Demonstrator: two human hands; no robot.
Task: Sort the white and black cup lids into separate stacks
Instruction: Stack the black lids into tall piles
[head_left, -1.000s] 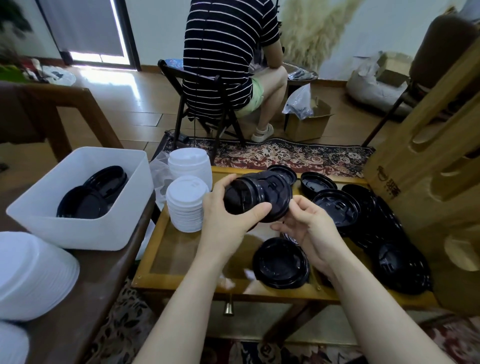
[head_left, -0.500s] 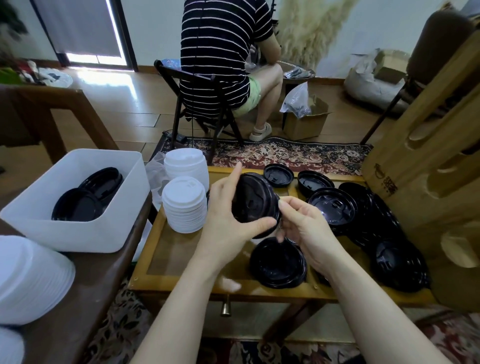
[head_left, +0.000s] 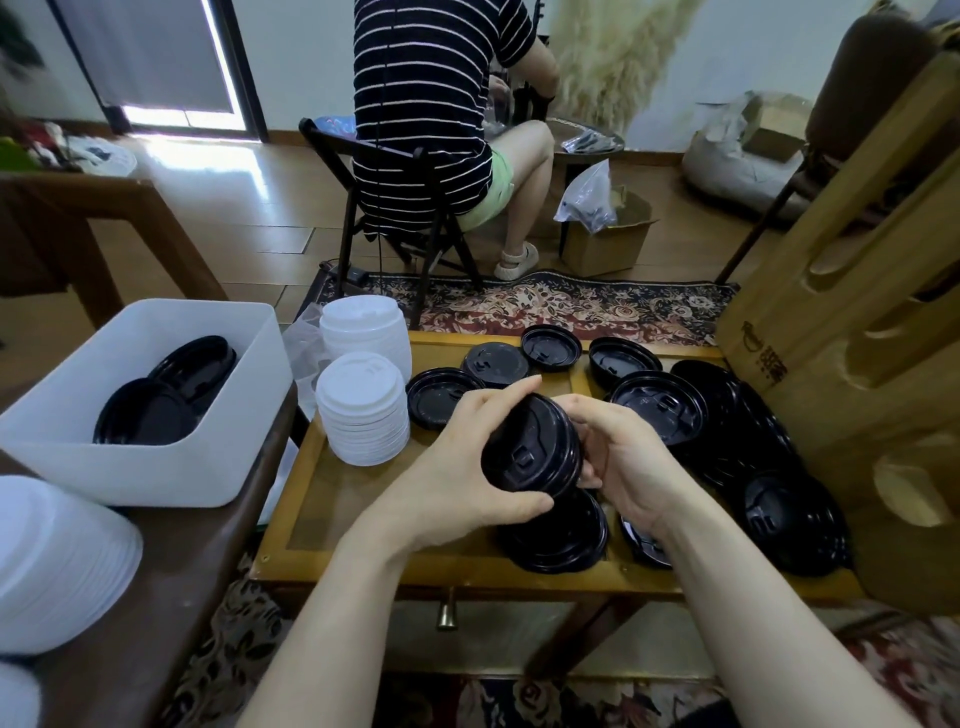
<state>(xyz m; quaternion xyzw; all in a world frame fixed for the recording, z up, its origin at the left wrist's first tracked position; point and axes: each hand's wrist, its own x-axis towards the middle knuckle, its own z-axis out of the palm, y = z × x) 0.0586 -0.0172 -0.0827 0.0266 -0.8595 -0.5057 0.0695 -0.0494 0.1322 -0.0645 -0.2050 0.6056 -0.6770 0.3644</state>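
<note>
Both hands hold a short stack of black lids (head_left: 530, 447) on edge above the low glass-topped table (head_left: 311, 519). My left hand (head_left: 467, 462) grips its near side, and my right hand (head_left: 628, 462) presses its far side. Under it lies another pile of black lids (head_left: 561, 535). More black lids (head_left: 660, 405) lie scattered over the right half of the table. Two stacks of white lids (head_left: 363, 410) stand at the table's left end. Black lids (head_left: 156, 400) also lie in the white bin (head_left: 171, 467).
A large stack of white lids (head_left: 57, 561) rests on the dark side table at the left. A person in a striped shirt (head_left: 431, 104) sits on a folding chair beyond the table. A tall cardboard box (head_left: 857, 312) stands at the right.
The held black stack has come lower and nearer, and turned so its tops face me. My right hand has closed in on its far side. The view has tilted down.
</note>
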